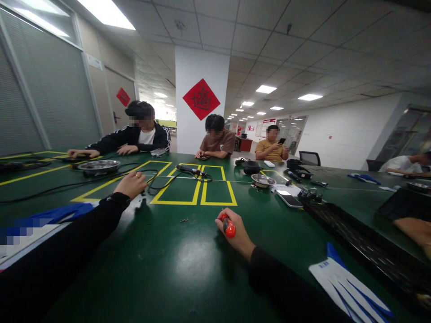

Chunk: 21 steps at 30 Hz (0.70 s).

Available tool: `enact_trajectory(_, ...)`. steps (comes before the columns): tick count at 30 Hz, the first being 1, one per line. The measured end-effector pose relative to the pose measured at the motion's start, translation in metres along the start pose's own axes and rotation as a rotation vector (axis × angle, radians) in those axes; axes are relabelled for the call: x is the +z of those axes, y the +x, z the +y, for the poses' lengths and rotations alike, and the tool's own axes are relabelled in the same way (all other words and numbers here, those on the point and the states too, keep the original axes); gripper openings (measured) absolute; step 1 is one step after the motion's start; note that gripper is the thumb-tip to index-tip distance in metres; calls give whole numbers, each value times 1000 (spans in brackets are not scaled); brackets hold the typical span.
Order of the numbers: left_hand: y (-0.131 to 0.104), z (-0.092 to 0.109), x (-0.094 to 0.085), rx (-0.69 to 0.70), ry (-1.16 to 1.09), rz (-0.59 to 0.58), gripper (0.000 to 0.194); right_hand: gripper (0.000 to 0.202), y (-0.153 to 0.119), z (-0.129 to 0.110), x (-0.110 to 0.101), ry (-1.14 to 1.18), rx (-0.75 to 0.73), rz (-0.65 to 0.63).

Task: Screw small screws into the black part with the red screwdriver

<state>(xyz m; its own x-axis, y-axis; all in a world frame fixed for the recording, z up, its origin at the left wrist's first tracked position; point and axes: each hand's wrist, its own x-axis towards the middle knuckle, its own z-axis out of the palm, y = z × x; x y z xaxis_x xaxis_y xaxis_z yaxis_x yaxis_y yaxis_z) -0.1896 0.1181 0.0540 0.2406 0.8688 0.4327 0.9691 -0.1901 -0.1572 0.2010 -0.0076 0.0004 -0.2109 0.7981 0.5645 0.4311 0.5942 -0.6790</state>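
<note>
Grips a rounded red-and-black tool handle [230,229] in the right hand [239,225], over the glossy green table [188,282] toward its cut-off near edge, butt backward, probably for aim; mostly hides the working end. Holds the left hand [130,185] apart, curled; cannot tell around what. Has small silvery metal bits [183,220] between, likely grouped for reach.

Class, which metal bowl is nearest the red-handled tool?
The bowl beside the phone; others, like the one beyond the left hand, stand farther from the tool.
</note>
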Motion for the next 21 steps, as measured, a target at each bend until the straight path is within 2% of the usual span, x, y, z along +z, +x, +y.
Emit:
enact_trajectory(4,-6,5,-6,-190,0,42,12,3,0,0,0,8,1,-1)
enact_trajectory(6,-8,12,-4,-294,-26,53,26,3,1,0,0,18,2,3)
enact_trajectory(8,-10,28,0,-359,-86,44,39,5,1,-1,1,32,8,17)
enact_trajectory(11,-16,71,8,-399,-215,38,46,9,2,1,1,76,24,61)
enact_trajectory(14,-32,133,8,-411,-692,60,42,14,4,8,1,147,63,154)
enact_trajectory(16,-47,174,4,-327,-838,13,38,17,5,13,2,215,114,218)
enact_trajectory(18,-62,209,-3,-205,-892,-12,33,19,7,17,3,281,162,256)
enact_trajectory(21,-79,243,-12,-47,-987,-57,29,24,8,20,4,352,195,289)
